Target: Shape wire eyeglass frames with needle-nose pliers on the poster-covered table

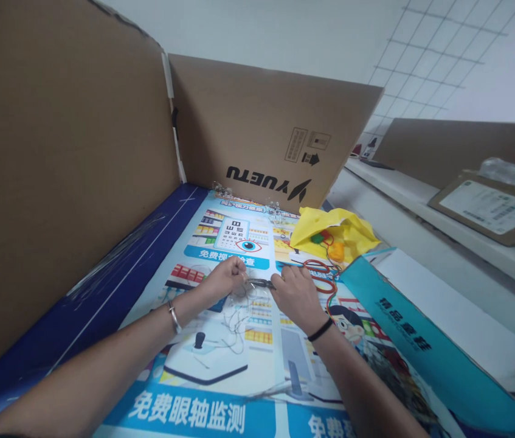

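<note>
My left hand (226, 277) and my right hand (294, 292) are closed in pinches, facing each other just above a printed poster (221, 377). Between them runs a thin dark piece (261, 282), held at both ends; I cannot make out what it is. Thin pale threads or wires (236, 316) hang from it down onto the poster. The left wrist wears a silver bangle, the right a black band.
Cardboard panels (56, 158) wall in the left side and the back (261, 134). A yellow bag (330, 228) with small colored items and red cords (321, 274) lies behind the right hand. A teal paper bag (403, 328) lies on the right, with a white shelf and a parcel (489, 207) beyond.
</note>
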{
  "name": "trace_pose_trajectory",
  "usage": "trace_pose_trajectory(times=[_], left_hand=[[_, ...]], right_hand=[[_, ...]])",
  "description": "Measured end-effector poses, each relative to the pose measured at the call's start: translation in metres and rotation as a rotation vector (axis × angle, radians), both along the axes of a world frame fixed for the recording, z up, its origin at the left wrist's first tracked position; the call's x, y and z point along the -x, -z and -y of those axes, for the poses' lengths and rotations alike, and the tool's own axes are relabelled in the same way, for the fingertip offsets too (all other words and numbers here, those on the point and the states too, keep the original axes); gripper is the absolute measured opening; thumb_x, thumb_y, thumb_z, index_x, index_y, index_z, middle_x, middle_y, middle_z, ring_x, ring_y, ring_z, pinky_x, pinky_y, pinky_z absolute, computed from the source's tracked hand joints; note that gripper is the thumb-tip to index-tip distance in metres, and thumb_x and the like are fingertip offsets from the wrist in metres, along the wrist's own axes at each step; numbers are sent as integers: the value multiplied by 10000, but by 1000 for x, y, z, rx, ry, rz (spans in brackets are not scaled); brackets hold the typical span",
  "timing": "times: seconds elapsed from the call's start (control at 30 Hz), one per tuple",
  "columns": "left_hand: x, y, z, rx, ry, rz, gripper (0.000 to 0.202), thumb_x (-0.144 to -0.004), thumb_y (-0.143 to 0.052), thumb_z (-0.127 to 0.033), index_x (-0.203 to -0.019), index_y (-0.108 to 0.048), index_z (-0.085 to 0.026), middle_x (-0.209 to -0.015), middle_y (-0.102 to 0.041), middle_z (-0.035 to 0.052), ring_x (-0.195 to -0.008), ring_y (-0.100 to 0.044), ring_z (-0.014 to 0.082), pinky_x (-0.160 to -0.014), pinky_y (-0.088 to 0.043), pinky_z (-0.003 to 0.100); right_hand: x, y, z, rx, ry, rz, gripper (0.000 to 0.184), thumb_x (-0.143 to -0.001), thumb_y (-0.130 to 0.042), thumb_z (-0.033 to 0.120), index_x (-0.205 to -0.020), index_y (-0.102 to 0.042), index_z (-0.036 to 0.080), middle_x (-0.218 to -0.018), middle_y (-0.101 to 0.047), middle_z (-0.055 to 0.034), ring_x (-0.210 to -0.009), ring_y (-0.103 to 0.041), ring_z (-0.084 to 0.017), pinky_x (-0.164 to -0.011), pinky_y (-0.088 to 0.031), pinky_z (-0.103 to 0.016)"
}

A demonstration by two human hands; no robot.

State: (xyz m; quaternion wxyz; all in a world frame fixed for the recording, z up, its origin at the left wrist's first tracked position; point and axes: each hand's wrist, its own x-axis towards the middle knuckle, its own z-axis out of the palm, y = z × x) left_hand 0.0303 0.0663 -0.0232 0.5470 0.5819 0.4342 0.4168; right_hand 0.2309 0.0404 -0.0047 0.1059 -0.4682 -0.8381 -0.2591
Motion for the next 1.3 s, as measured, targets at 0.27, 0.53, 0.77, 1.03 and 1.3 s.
trace_pose_trajectory(times=[0.27, 0.53, 0.77, 1.03, 1.3], left_hand=[[0, -3, 1, 33, 11, 40, 187, -677, -601, -215, -770, -444, -177, -556, -505, -63, -370, -344, 33, -360, -243, 154], [0, 5, -1, 6, 2, 21, 179, -678, -600, -206, -765, -445, -181, -515, -444, -85, -368, -332, 37, -359, -264, 153], [-3, 5, 1, 7, -24, -20, 169, -682, -590, -219, -750, -437, -192, -515, -439, -87, -373, -349, 47, -358, -273, 158], [-2, 8, 0, -65, -30, -80, 164, -717, -580, -246, -771, -436, -186, -578, -482, -66, -404, -377, 45, -375, -300, 151], [-1, 9, -3, -57, -61, -91, 156, -720, -574, -248, -770, -435, -196, -557, -493, -80, -366, -377, 47, -347, -302, 156]], right_hand=[[1, -1, 0, -12, 3, -23, 88, -798, -556, 258, -735, -578, 201, -742, -530, -56, -760, -415, -193, -705, -220, -331], [2, 1, -1, 78, 38, -5, 61, -793, -570, 254, -760, -582, 204, -727, -573, -46, -753, -468, -190, -705, -229, -336], [4, 1, 0, 166, 79, -26, 77, -784, -590, 280, -784, -589, 203, -740, -613, -40, -743, -522, -184, -706, -237, -332], [3, 5, -1, 218, 102, -73, 138, -831, -531, 315, -771, -595, 209, -723, -630, -27, -703, -551, -171, -686, -242, -316], [3, 10, 0, 214, 131, -144, 168, -839, -517, 347, -808, -591, 201, -787, -627, -42, -775, -542, -184, -725, -246, -313]])
